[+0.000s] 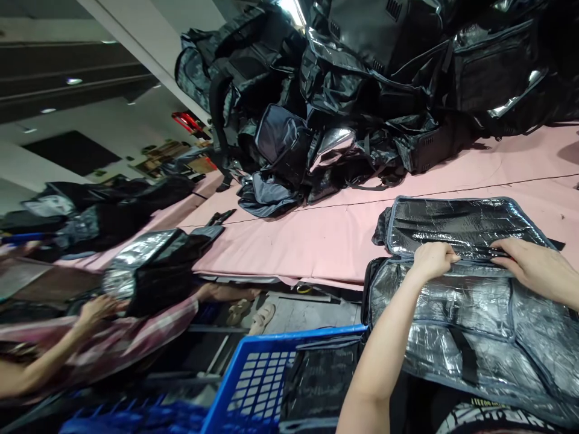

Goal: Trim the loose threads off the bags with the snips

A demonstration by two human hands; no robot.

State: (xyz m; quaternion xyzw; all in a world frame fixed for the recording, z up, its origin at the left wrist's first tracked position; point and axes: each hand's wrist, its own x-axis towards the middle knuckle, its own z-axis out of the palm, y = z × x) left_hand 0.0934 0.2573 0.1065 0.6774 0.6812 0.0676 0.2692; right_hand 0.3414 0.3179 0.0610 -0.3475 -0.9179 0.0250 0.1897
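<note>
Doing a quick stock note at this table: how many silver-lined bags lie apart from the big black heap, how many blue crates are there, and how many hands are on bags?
Silver-lined bags apart from the heap: 2
Blue crates: 1
Hands on bags: 3 (left hand, right hand, co-worker's hand)
Total: 6

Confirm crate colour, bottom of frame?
Blue, with a grid-mesh wall: the plastic crate shows best in the head view, left of the left hand.

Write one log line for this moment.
left hand: grips silver-lined black bag | right hand: grips same bag | surface: pink table
</note>
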